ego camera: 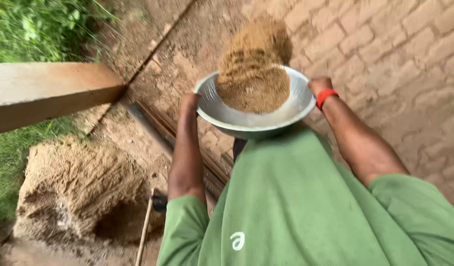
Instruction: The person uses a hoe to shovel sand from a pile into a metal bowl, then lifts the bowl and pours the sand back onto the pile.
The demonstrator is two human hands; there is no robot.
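I hold a round metal pan [289, 114] in front of my green shirt, one hand on each side of its rim. My left hand [189, 101] grips the left edge. My right hand [319, 84], with a red band at the wrist, grips the right edge. Brown sand [254, 83] fills the pan, and part of it is flying up and away from the far rim in a blurred mass [260, 38].
A heap of sand [74, 187] with a dug hollow lies at lower left, and a thin wooden handle [144, 229] stands beside it. A pale wooden beam [49, 93] crosses the left. Grass [35, 29] grows behind it. Brickwork [394, 59] fills the right.
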